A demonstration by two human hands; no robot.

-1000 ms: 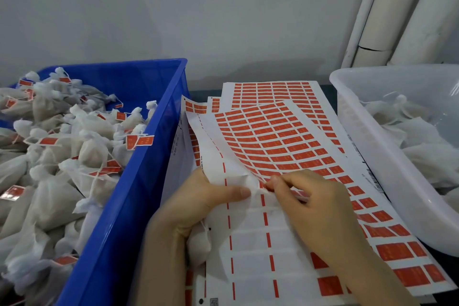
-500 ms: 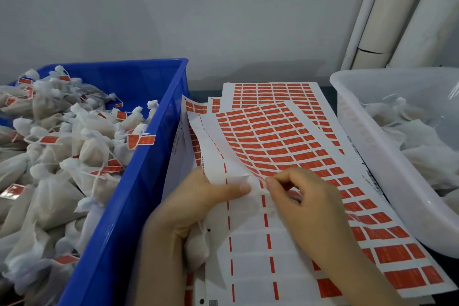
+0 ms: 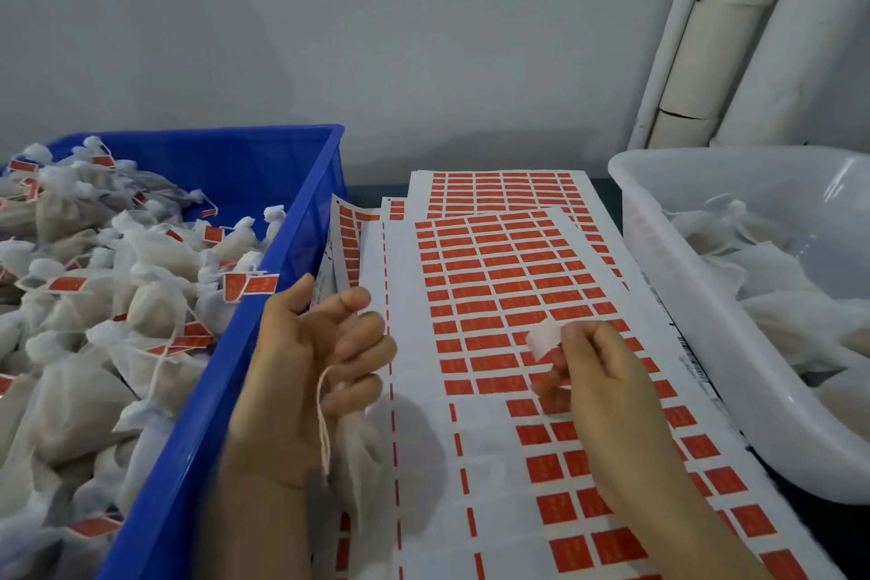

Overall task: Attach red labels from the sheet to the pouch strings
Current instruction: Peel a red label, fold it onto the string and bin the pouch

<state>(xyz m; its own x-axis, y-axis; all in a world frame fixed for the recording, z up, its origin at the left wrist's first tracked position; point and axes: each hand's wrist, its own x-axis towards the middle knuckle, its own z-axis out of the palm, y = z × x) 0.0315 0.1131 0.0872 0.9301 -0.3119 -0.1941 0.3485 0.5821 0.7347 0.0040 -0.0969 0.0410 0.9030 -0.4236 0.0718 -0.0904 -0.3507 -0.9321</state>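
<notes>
label [image 3: 543,339] in right hand [image 3: 607,391], apart from string [image 3: 322,419] in left hand [image 3: 306,367]

So the left hand [image 3: 310,358] is at lower centre, fingers curled, gripping a pouch [image 3: 362,452] with its string [image 3: 322,414] hanging across the palm. The right hand [image 3: 598,381], lower right, pinches a label [image 3: 543,339] between thumb and fingers.
</notes>
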